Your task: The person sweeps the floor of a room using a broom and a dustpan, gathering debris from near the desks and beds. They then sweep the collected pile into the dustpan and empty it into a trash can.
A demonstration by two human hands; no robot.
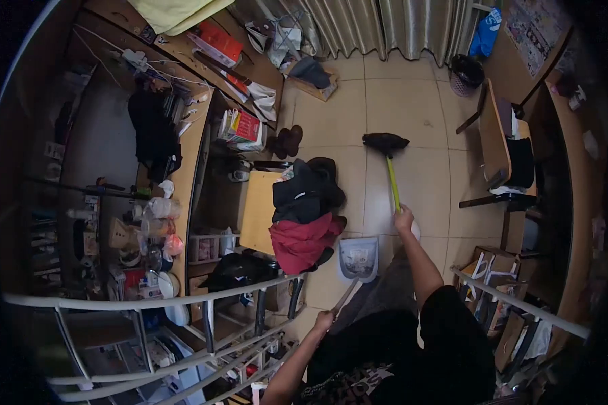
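My right hand (403, 219) is closed around the yellow-green handle of a broom (393, 182). Its dark bristle head (386, 142) rests on the tiled floor ahead of me. Lower and to the left, my left hand (325, 319) grips the thin handle of a dustpan (359, 250). The light grey pan lies at floor level just in front of my legs, with some small debris visible inside. A gap of bare tile separates the broom head from the pan.
To the left, a wooden chair (258, 202) carries a dark garment and a red cloth (300, 241). Brown shoes (288, 141) sit behind it. Another chair (494, 138) stands at right, near a waste bin (466, 74). Metal rails (135, 304) cross the lower left. Curtains (385, 27) hang at the back.
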